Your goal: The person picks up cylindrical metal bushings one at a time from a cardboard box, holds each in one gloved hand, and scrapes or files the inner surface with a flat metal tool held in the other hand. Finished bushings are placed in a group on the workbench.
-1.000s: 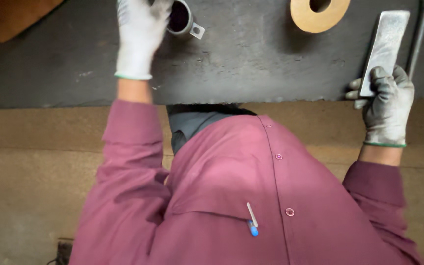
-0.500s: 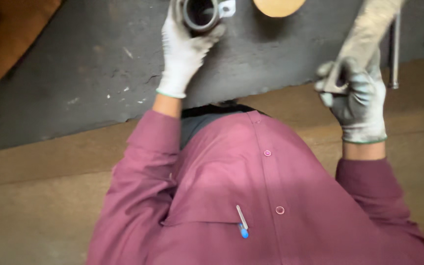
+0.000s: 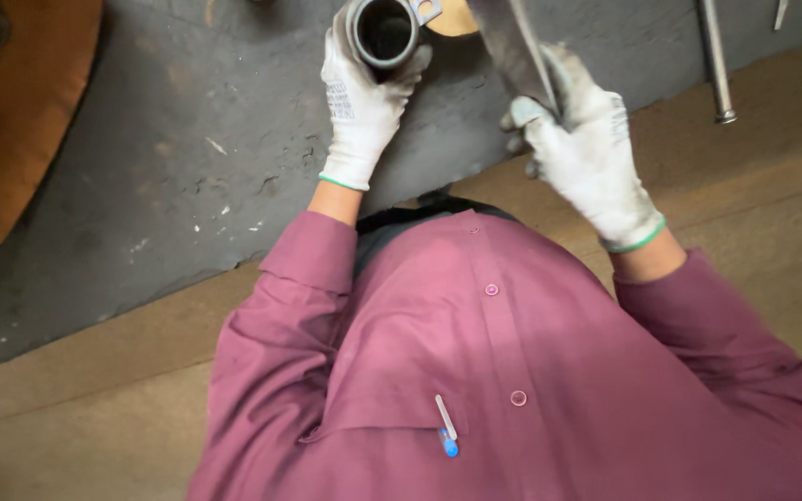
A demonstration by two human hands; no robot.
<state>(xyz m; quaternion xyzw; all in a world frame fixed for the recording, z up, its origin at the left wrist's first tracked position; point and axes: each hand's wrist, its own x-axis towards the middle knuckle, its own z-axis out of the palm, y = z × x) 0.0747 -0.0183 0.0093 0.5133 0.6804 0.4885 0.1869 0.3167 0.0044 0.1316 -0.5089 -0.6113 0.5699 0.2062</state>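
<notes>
A short metal pipe fitting (image 3: 384, 32) is clasped in the gloved left hand (image 3: 361, 97) above the dark counter (image 3: 187, 167), while a flat metal file (image 3: 512, 46), pinched firmly in the right hand (image 3: 587, 153), is best kept level against its rim.

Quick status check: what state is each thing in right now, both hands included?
Left hand: gloved, gripping the metal ring.
Metal ring: lifted, its dark opening facing the camera.
Right hand: gloved, closed on the flat metal bar.
Flat metal bar: raised off the bench, tilted.
Steel rod: lying on the dark bench, untouched.
Pen: clipped in the shirt pocket.
</notes>
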